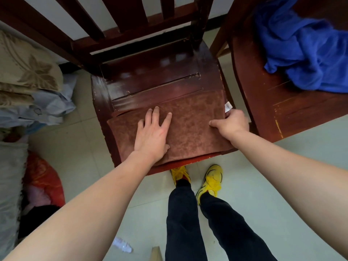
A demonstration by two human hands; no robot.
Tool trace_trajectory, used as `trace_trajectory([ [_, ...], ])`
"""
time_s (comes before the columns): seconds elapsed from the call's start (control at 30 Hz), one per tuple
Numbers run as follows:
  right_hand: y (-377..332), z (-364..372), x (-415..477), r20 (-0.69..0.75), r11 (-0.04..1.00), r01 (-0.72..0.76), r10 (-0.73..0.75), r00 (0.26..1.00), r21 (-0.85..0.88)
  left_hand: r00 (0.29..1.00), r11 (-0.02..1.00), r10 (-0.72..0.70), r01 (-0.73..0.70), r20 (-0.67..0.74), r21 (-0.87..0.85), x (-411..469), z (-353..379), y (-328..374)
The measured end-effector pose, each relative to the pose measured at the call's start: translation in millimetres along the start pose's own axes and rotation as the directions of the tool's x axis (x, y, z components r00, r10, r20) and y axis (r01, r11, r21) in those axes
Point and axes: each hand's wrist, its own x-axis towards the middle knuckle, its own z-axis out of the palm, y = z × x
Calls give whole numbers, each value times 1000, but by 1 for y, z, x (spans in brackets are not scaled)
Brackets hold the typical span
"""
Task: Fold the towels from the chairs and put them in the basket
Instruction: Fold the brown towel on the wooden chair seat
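A brown towel [190, 127] lies folded flat on the front of the dark wooden chair seat [150, 83] in the middle of the view. My left hand [152, 132] presses flat on the towel's left half, fingers spread. At the towel's right edge, just below its white label [228, 106], my right hand [232, 122] pinches the fabric with thumb on top. A crumpled blue towel [305, 46] lies on the seat of a second wooden chair [282, 113] to the right. No basket is in view.
Piled bedding and cloth [28, 78] crowd the left side, with a red bundle [45, 178] lower left on the floor. My legs and yellow shoes [211, 178] stand on pale tiles before the chair. A crushed plastic bottle [122, 244] lies near my feet.
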Motion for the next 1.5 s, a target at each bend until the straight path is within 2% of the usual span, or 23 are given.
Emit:
trace_trajectory([
  [0.07, 1, -5, 4, 112, 981, -51, 30, 993, 185, 1000, 1000, -3, 3, 9, -1, 2, -2, 2],
  [0.13, 2, -22, 6, 146, 954, -49, 6, 989, 297, 1000, 1000, 2, -1, 22, -20, 4, -6, 7],
  [0.23, -3, -59, 0, 105, 940, 75, -115, 988, 332, 999, 992, 35, -33, 15, -121, 10, -17, 17],
  [0.3, -10, -79, -8, 135, 928, 168, -223, 965, 331, 1000, 964, -2, -4, -20, -264, 12, -24, 18],
  [0.43, -33, -88, -40, 168, 890, 377, -425, 889, 255, 968, 837, -246, 182, -57, -516, -1, -35, -10],
  [0.57, -61, -52, -86, 167, 836, 542, -548, 820, 85, 898, 735, -440, 345, -24, -584, -29, -34, -60],
  [0.8, -89, 54, -127, 313, 745, 649, -586, 748, -157, 808, 592, -586, 479, 62, -648, -74, -4, -113],
  [0.9, -92, 93, -126, 376, 726, 644, -542, 752, -241, 788, 547, -610, 496, 85, -674, -86, 15, -122],
  [0.97, -93, 110, -123, 470, 689, 662, -499, 728, -296, 784, 534, -614, 497, 90, -684, -89, 24, -124],
  [1.03, -95, 112, -118, 545, 718, 637, -427, 722, -281, 791, 538, -606, 479, 77, -693, -87, 25, -121],
  [1.1, -97, 102, -108, 543, 853, 508, -374, 752, -117, 808, 569, -588, 433, 21, -699, -81, 18, -114],
  [1.2, -103, 76, -84, 308, 936, 327, -351, 884, 130, 861, 692, -484, 267, -156, -671, -64, -4, -92],
  [1.27, -113, 60, -68, 249, 941, 203, -272, 929, 272, 914, 785, -329, 123, -239, -607, -50, -19, -72],
  [1.3, -118, 53, -61, 264, 937, 153, -241, 934, 313, 944, 816, -236, 64, -231, -575, -41, -22, -62],
  [1.37, -126, 42, -46, 330, 934, 79, -201, 922, 348, 987, 829, -122, 44, -102, -558, -25, -20, -52],
  [1.43, -128, 35, -37, 405, 922, -6, -164, 900, 387, 988, 766, -142, 149, 62, -625, -11, -13, -52],
  [1.5, -126, 33, -34, 420, 910, -24, -168, 892, 414, 973, 707, -186, 230, 138, -669, -1, -10, -55],
])
